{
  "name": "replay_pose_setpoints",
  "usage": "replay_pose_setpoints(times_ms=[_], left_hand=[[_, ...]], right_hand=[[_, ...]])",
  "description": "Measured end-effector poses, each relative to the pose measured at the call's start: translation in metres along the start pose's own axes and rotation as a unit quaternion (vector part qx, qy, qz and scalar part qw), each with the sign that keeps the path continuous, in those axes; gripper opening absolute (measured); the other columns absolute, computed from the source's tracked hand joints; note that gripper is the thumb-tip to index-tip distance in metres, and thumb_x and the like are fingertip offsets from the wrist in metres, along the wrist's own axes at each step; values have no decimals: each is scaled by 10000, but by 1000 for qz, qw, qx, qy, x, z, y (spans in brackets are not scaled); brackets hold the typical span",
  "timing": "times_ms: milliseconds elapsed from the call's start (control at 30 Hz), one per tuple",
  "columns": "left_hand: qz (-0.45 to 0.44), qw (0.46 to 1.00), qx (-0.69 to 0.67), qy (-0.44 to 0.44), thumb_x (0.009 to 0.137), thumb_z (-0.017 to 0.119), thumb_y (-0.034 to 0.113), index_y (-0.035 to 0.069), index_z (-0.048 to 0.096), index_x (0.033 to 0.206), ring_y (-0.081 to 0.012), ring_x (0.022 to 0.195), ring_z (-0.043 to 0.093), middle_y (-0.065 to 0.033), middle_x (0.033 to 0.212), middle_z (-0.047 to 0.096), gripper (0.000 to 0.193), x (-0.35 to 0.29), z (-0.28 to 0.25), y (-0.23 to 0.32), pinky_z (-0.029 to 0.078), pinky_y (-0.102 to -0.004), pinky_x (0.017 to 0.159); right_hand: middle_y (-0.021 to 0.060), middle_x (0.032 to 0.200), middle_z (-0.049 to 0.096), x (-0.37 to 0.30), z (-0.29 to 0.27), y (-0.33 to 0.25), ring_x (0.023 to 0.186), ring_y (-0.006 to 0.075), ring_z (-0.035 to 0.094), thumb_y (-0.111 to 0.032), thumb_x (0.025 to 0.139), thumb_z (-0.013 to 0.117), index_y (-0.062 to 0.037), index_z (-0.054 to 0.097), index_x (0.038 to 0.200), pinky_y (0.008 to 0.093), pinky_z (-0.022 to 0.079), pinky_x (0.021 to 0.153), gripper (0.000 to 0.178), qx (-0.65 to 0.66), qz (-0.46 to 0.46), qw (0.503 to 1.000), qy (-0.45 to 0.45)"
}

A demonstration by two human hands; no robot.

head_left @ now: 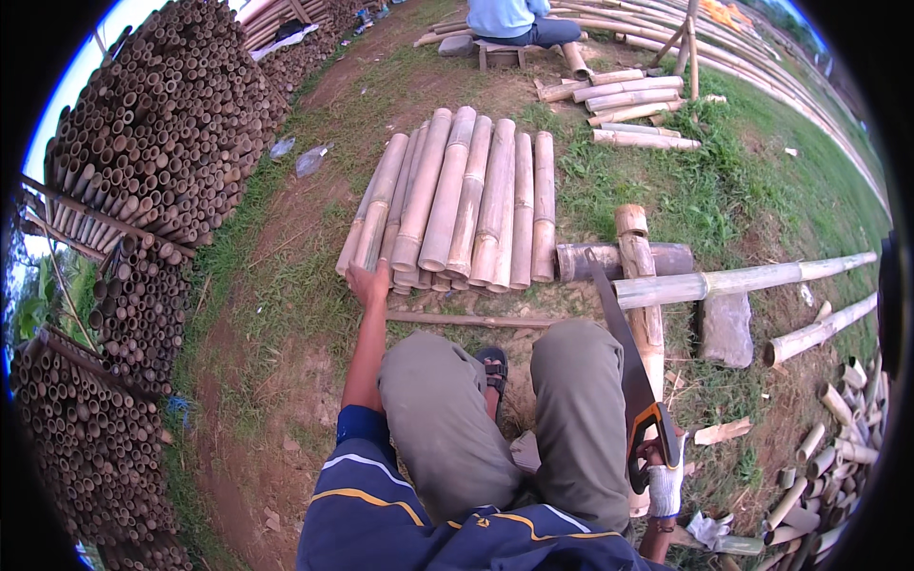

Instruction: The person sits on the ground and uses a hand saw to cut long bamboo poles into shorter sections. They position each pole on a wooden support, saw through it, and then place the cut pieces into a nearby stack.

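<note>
My bare left hand [367, 284] is at the near end of a cut bamboo piece [382, 198] on the left side of a stack [466, 205]. Its fingers and thumb close around that end, partly hiding it. The stacked pieces lie side by side, pointing away from me. Down at my right knee, my right hand [664, 476] in a white glove grips the orange and black handle of a handsaw [630, 376]. The blade points forward, its tip near a long bamboo pole [743, 280], whose left end rests on an upright-lying bamboo support [640, 276].
A dark bamboo crosspiece [590, 262] lies under the support, with a stone block [726, 328] beside it. Short offcuts [838, 447] heap up at the right. Tall bamboo stacks [162, 124] line the left. At the back a person in light blue [505, 17] sits near more bamboo [633, 95].
</note>
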State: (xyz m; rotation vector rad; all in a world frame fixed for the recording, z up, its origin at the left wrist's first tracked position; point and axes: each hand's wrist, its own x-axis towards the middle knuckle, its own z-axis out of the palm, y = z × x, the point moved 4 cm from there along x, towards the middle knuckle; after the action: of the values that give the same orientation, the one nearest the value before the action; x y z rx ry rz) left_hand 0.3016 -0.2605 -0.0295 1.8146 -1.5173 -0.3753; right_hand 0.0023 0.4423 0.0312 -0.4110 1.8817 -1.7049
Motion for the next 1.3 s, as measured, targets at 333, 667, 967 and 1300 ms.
replay_pose_setpoints(times_ms=[333,667,967,1300], left_hand=[[333,877,-34,-344,893,833,390,24,588,1551,-379,1382,640,-259,1511,640,792,30,6,286,515,-458,1145],[273,868,116,-398,898,854,375,80,676,1473,-314,1233,721,-178,1377,735,670,15,97,285,609,-445,998],[208,717,260,-613,965,813,358,132,637,1515,-247,1136,758,-94,1367,744,620,-37,126,245,620,-453,950],[189,686,236,-662,963,800,309,115,573,1557,-225,998,769,-40,1231,776,666,-66,164,249,583,-477,952]], right_hand=[[90,923,682,-44,-77,-88,868,174,669,-89,945,669,-50,481,1406,356,576,857,499,139,-76,968,193],[53,1293,542,71,-92,30,1074,155,558,72,927,636,-69,426,1552,297,517,946,675,-176,-181,846,470],[261,1236,624,91,-56,110,1151,415,642,-181,813,774,72,483,1553,460,536,990,834,-402,-73,844,349],[228,1261,629,73,-25,94,1101,411,596,-317,910,671,17,616,1462,538,493,959,647,-569,-100,747,330]])
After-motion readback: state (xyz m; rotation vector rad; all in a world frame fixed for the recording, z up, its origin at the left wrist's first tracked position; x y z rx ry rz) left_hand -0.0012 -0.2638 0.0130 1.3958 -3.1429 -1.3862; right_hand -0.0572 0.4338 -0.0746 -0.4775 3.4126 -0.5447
